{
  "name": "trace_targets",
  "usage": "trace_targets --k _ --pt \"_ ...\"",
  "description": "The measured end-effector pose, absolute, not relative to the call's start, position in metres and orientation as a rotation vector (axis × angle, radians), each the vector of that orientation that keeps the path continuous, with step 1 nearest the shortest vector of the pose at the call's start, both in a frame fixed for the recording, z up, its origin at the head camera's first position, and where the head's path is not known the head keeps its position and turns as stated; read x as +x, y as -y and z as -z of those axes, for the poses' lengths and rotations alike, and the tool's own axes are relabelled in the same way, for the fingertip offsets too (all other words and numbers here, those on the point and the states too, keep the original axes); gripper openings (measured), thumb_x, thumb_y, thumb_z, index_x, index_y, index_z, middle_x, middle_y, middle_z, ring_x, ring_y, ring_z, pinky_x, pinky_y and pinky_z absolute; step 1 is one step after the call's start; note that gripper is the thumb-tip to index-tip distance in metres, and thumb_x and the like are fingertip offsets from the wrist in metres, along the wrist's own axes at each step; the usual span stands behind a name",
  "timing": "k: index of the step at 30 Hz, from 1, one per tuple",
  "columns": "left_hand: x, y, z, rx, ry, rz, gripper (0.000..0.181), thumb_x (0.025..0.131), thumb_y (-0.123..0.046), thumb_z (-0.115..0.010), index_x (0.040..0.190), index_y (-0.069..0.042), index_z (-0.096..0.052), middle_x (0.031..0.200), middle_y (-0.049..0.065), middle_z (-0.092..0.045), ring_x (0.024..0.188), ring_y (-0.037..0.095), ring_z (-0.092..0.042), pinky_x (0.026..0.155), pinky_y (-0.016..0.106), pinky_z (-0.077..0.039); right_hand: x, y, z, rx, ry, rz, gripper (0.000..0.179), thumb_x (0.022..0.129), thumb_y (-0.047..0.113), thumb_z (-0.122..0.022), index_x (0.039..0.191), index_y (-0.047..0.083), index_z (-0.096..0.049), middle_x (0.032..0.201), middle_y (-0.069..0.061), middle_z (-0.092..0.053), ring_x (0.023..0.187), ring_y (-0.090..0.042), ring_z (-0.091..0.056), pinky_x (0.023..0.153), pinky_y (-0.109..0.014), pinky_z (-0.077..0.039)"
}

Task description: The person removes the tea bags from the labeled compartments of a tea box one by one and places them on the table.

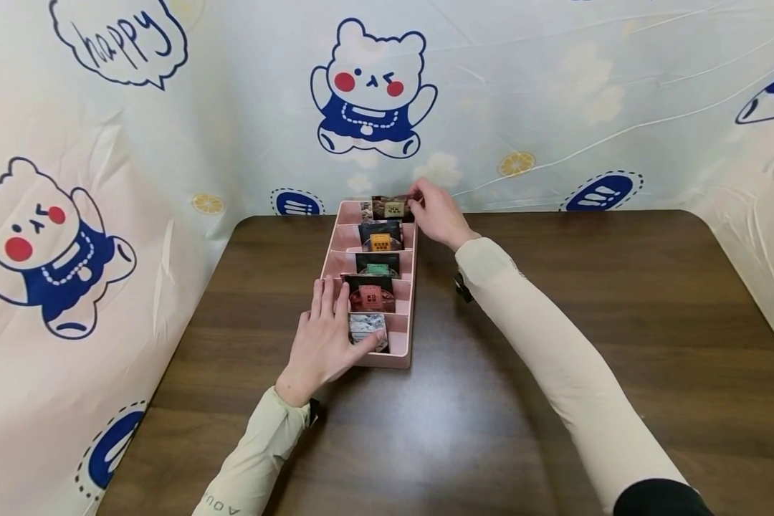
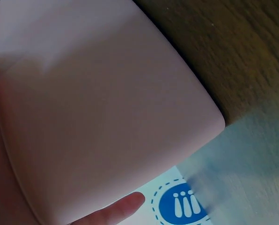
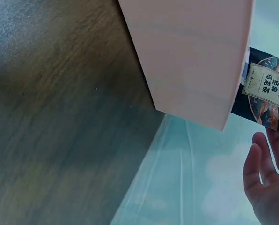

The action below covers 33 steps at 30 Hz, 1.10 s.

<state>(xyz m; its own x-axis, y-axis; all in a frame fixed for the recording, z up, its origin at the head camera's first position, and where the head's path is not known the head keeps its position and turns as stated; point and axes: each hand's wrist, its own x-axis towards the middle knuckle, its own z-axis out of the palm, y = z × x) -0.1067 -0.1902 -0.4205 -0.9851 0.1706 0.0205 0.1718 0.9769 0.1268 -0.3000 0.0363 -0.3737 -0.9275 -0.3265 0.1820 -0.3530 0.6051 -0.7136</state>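
A pink divided organizer box (image 1: 415,287) stands on the table with a row of compartments. At its far end my right hand (image 1: 438,213) pinches the corner of a dark oolong tea bag (image 1: 393,208). In the right wrist view that tea bag (image 3: 266,89) sticks up past the box's rim, its pale label facing the camera. My left hand (image 1: 322,337) rests over the box's near left side, fingers fairly straight, thumb reaching across the nearest compartment. Beside its fingers is a red-labelled packet (image 1: 370,295); by the thumb lies a grey-white packet (image 1: 366,326).
Orange-labelled (image 1: 380,242) and green-labelled (image 1: 378,266) packets stand in the middle compartments. The brown wooden table (image 1: 555,322) reaches back to a printed cloth (image 1: 516,93) with cartoon bears, which hangs behind the box and along the sides.
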Motion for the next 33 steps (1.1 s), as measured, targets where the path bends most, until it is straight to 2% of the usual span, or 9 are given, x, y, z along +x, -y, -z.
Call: trace_targets --k 10,16,22,33 --pt "-0.108 0.189 0.421 -0.25 3.136 0.213 0.109 0.079 -0.086 -0.034 0.154 -0.008 -0.02 0.163 0.017 -0.005 0.151 0.035 -0.002 0.103 0.063 -0.037 -0.301 -0.047 0.362 0.58 2.652 -1.319 0.019 0.1 0.017 -0.047 0.115 0.008 -0.055 0.106 -0.009 -0.062 0.091 -0.021 -0.057 0.08 -0.035 -0.047" --pt "-0.108 0.189 0.421 -0.248 3.119 0.227 0.11 0.079 -0.085 -0.035 0.153 -0.006 -0.022 0.162 0.018 -0.007 0.151 0.036 -0.003 0.102 0.063 -0.039 -0.302 -0.058 0.36 0.549 2.623 -1.317 0.021 0.101 0.017 -0.046 0.116 0.006 -0.055 0.105 -0.011 -0.062 0.088 -0.022 -0.056 0.08 -0.036 -0.046" --pt "-0.108 0.189 0.42 -0.237 3.116 0.247 0.109 0.079 -0.085 -0.036 0.153 -0.006 -0.023 0.162 0.018 -0.009 0.151 0.036 -0.004 0.102 0.064 -0.038 -0.3 -0.073 0.367 0.481 2.594 -1.327 0.02 0.102 0.017 -0.043 0.115 0.005 -0.053 0.102 -0.012 -0.061 0.087 -0.024 -0.054 0.08 -0.037 -0.043" --pt "-0.108 0.189 0.421 -0.227 3.116 0.257 0.11 0.078 -0.086 -0.035 0.153 -0.006 -0.024 0.162 0.018 -0.009 0.151 0.035 -0.004 0.101 0.064 -0.039 -0.294 -0.102 0.39 0.26 2.654 -1.351 0.028 0.103 0.022 -0.04 0.122 0.006 -0.052 0.104 -0.013 -0.059 0.086 -0.028 -0.053 0.078 -0.04 -0.043"
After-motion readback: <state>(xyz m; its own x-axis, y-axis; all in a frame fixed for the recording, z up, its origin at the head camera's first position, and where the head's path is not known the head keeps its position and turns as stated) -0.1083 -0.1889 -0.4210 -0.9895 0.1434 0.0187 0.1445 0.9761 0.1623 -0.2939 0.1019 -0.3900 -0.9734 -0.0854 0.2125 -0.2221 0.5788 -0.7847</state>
